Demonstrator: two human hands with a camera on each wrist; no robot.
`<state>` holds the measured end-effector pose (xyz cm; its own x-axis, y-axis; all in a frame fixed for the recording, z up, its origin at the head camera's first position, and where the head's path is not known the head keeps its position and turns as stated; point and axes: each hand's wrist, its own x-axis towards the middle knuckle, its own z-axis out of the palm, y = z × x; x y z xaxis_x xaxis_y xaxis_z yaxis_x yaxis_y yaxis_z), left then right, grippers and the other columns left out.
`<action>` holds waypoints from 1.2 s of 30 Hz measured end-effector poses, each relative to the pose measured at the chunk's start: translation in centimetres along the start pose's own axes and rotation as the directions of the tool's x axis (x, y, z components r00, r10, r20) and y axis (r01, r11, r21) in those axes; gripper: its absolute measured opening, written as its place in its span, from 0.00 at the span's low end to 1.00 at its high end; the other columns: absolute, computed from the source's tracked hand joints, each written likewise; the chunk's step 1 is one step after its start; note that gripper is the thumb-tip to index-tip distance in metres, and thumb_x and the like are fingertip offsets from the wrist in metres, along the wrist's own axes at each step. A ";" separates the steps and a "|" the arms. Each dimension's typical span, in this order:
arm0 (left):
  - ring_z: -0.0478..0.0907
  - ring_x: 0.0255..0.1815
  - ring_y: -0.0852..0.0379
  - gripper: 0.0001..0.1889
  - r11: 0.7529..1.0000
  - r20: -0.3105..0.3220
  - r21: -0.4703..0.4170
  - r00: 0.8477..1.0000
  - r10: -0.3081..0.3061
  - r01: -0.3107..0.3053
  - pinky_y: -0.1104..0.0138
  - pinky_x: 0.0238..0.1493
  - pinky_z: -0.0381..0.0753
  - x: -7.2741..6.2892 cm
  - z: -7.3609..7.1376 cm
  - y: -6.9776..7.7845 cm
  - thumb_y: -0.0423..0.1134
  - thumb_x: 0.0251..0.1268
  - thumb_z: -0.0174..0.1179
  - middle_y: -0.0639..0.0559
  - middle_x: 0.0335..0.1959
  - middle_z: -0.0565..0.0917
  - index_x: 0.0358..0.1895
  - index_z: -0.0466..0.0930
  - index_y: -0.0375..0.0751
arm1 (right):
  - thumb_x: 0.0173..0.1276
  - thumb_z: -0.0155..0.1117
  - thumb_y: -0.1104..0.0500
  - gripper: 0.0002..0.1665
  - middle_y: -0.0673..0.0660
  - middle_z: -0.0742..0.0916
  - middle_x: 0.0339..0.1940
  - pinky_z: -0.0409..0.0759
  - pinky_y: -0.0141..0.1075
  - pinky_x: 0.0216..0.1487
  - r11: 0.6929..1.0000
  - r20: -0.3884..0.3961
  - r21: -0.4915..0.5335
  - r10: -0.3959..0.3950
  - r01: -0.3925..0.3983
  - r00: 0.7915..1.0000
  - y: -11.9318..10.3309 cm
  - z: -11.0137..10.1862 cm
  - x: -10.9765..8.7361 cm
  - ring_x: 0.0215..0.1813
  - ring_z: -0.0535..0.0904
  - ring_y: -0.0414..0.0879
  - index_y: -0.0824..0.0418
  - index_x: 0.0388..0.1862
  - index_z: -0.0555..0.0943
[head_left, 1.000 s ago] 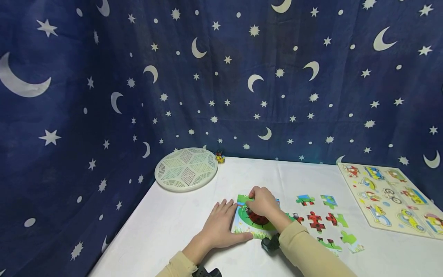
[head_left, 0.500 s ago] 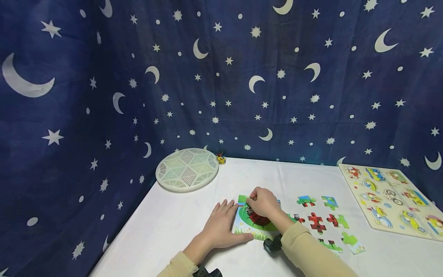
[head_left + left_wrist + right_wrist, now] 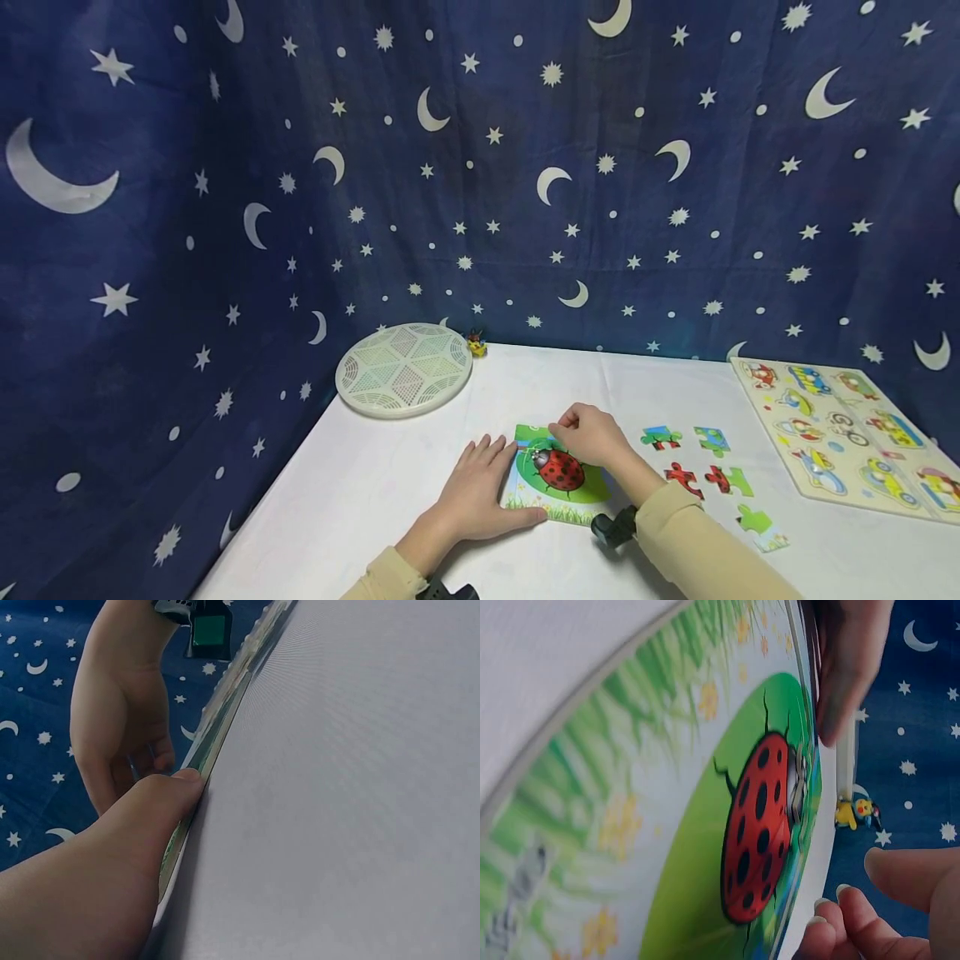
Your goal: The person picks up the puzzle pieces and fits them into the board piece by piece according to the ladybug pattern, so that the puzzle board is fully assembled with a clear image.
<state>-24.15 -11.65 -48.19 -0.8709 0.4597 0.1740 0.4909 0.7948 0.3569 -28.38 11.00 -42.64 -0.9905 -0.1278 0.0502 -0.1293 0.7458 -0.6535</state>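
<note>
A small puzzle board (image 3: 560,509) with a red ladybug (image 3: 559,471) on green lies on the white table. My left hand (image 3: 476,492) rests along its left side with straight fingers, the thumb at the front edge. In the left wrist view that thumb (image 3: 161,806) presses against the board's side. A puzzle piece (image 3: 527,435) shows in the board's upper left corner. My right hand (image 3: 591,433) hovers over the upper right part, fingers loosely bent. In the right wrist view its thumb (image 3: 907,874) stands apart from the fingertips, with nothing held between them.
Several loose jigsaw pieces (image 3: 680,477) lie right of the board; the right sleeve hides some. A wooden peg puzzle (image 3: 840,442) stands at the far right. A round patterned board (image 3: 405,371) and a small yellow toy (image 3: 477,344) sit at the back left.
My right hand has moved right from the board's upper left corner, uncovering the ladybug. Its sleeve now covers the nearest loose pieces. The left hand has stayed in place.
</note>
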 end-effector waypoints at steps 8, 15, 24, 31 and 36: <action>0.57 0.79 0.38 0.56 1.000 -0.006 0.011 1.000 0.012 -0.012 0.46 0.78 0.52 0.0 0.0 0.1 0.81 0.56 0.54 0.41 0.77 0.67 0.78 0.66 0.42 | 0.73 0.67 0.50 0.14 0.52 0.80 0.30 0.74 0.39 0.30 1.000 0.008 0.000 0.020 -0.020 1.000 1.4 -1.1 -0.4 0.30 0.74 0.47 0.60 0.36 0.80; 0.57 0.79 0.38 0.53 1.000 -0.010 0.017 1.000 0.009 -0.009 0.46 0.78 0.53 -0.2 0.1 -0.1 0.80 0.59 0.52 0.41 0.77 0.67 0.78 0.66 0.43 | 0.72 0.68 0.50 0.14 0.53 0.81 0.31 0.75 0.40 0.31 0.999 0.003 -0.019 0.037 -0.037 0.999 2.5 -1.9 -0.6 0.32 0.75 0.47 0.60 0.36 0.80; 0.57 0.79 0.39 0.52 1.000 -0.009 -0.010 1.000 -0.008 0.007 0.46 0.79 0.52 -0.5 -0.1 -0.4 0.80 0.59 0.53 0.41 0.76 0.67 0.77 0.67 0.43 | 0.72 0.67 0.50 0.15 0.53 0.82 0.32 0.76 0.40 0.33 0.998 0.007 -0.034 0.046 -0.046 0.999 3.7 -2.8 -0.7 0.33 0.75 0.48 0.61 0.37 0.80; 0.57 0.80 0.39 0.52 1.000 -0.003 -0.019 1.000 -0.002 0.002 0.47 0.79 0.51 -0.1 -0.1 -0.2 0.79 0.59 0.53 0.41 0.77 0.67 0.78 0.67 0.44 | 0.74 0.66 0.50 0.15 0.53 0.83 0.33 0.77 0.42 0.34 0.999 -0.014 -0.030 0.033 -0.034 0.999 5.4 -4.3 -1.3 0.34 0.76 0.48 0.62 0.39 0.81; 0.57 0.80 0.39 0.52 1.000 -0.003 -0.017 1.000 -0.005 0.005 0.47 0.79 0.51 -0.1 -0.2 0.0 0.79 0.59 0.54 0.40 0.77 0.67 0.77 0.67 0.43 | 0.74 0.65 0.49 0.16 0.53 0.83 0.34 0.76 0.42 0.35 0.998 -0.026 -0.048 0.043 -0.045 0.999 6.1 -5.3 -1.4 0.35 0.76 0.49 0.62 0.40 0.81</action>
<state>-24.03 -11.76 -48.02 -0.8736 0.4543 0.1744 0.4856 0.7902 0.3738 -28.07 19.17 -42.69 -0.9961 -0.0785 0.0412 -0.0871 0.7813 -0.6181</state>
